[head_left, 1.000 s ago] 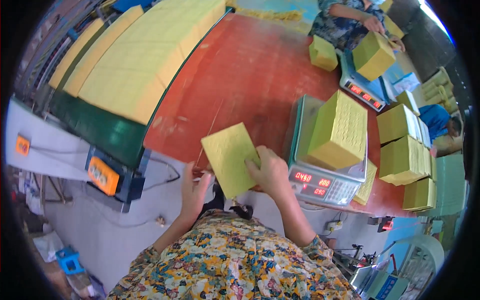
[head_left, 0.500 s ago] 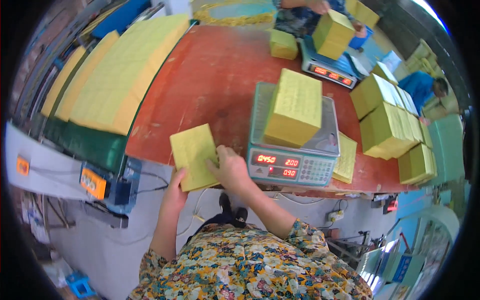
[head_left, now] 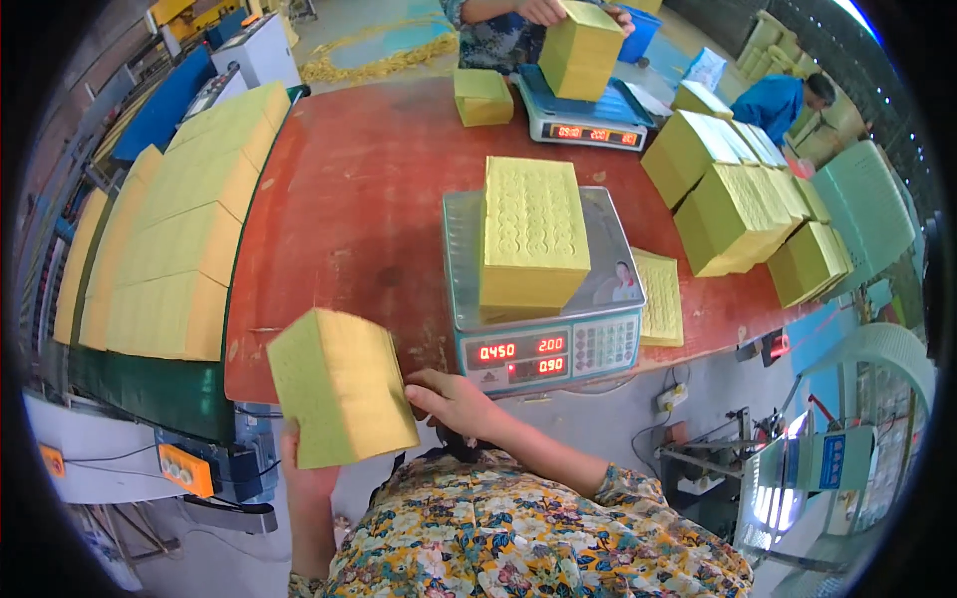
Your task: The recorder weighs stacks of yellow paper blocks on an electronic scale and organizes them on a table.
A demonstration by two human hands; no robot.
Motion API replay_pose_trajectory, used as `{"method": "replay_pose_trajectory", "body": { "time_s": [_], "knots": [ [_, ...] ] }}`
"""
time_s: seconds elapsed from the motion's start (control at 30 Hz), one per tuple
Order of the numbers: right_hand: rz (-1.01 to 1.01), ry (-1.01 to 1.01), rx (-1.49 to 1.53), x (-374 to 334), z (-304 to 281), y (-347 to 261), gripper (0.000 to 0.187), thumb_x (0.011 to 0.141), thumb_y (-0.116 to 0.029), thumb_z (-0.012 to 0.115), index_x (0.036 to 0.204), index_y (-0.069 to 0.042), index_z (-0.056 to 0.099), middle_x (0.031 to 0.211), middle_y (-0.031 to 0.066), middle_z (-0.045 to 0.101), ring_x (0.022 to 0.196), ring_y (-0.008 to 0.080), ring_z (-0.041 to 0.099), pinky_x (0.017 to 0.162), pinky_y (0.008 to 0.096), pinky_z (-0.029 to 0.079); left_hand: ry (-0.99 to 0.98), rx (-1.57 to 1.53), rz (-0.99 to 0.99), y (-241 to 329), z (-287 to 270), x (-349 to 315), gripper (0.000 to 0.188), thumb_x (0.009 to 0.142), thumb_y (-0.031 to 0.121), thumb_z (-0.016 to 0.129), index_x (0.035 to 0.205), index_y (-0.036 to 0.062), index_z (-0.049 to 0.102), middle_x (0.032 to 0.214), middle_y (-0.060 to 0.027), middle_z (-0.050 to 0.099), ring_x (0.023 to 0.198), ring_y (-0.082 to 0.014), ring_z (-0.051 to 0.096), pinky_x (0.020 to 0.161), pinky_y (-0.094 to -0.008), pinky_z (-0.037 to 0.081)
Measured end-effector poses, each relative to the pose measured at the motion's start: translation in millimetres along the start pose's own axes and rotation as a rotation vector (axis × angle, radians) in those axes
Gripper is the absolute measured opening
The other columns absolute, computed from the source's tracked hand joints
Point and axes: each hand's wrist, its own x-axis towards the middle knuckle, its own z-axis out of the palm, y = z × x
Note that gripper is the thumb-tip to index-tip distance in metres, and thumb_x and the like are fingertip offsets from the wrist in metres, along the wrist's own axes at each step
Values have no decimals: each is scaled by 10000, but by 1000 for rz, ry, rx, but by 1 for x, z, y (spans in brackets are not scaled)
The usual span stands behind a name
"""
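Note:
A stack of yellow paper sheets (head_left: 314,394) is held tilted over the near left edge of the red table. Its fanned long side catches the light. My left hand (head_left: 304,466) grips the stack from its lower left, most of the fingers hidden behind the paper. At the right edge of the stack, my right hand (head_left: 454,404) pinches the sheets between thumb and fingers. Just beyond that hand stands a digital scale (head_left: 464,234) with a red-lit display, bearing a tall block of embossed yellow paper (head_left: 535,234).
Rows of yellow paper stacks (head_left: 169,259) lie on a green surface at the left. Another person (head_left: 498,40) holds a paper block on a second scale (head_left: 583,132) across the red table (head_left: 339,179). More blocks (head_left: 733,219) stand at the right, and a thin stack (head_left: 658,297) lies beside my scale.
The paper stack in my hands has moved left and nearer and is tilted, its side now fanned out. My right hand has gone from its upper face to its right edge. My view has shifted.

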Motion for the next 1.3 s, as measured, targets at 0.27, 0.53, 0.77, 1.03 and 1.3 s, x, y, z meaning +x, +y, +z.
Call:
{"method": "replay_pose_trajectory", "body": {
  "time_s": [0.27, 0.53, 0.77, 1.03, 1.3],
  "knots": [
    [-526, 577, 119, -47, -87, -101, 466, 1002, -262, 572, 1352, 42, 520, 1195, 114, 631, 1049, 153, 611, 827, 281, 521, -324, 793, 446, 43, 155, 113, 385, 1016, 196, 512, 1352, 6, 518, 1256, -112, 616, 1153, -190, 593, 952, -333, 494],
    [-547, 693, 334, -26, -200, -124, 389, 986, -219, 543, 1276, 30, 614, 1005, 68, 693, 775, 122, 625, 663, 268, 503, -475, 498, -247, 21, 289, 199, 635, 942, 529, 562, 1397, 92, 496, 1272, -79, 620, 1135, -196, 615, 857, -408, 543],
    [-462, 657, 271, -17, -225, -95, 366, 962, -214, 574, 1216, 38, 649, 974, 66, 704, 795, 114, 630, 661, 259, 494, -396, 637, -227, 4, 292, 204, 636, 940, 597, 515, 1340, 105, 558, 1175, -68, 668, 1006, -150, 663, 742, -318, 561],
    [-500, 694, 191, -16, -219, -86, 350, 963, -217, 579, 1198, 27, 667, 954, 50, 701, 795, 95, 618, 657, 256, 491, -343, 713, -170, 5, 292, 192, 634, 959, 592, 483, 1343, 93, 556, 1171, -74, 672, 980, -139, 672, 719, -303, 565],
    [-487, 743, 144, -17, -213, -83, 354, 961, -222, 574, 1200, 20, 672, 959, 58, 708, 800, 97, 624, 661, 262, 496, -351, 708, -178, 3, 286, 193, 641, 957, 598, 487, 1327, 83, 582, 1170, -73, 676, 1005, -130, 658, 734, -296, 550]
  ]
}}
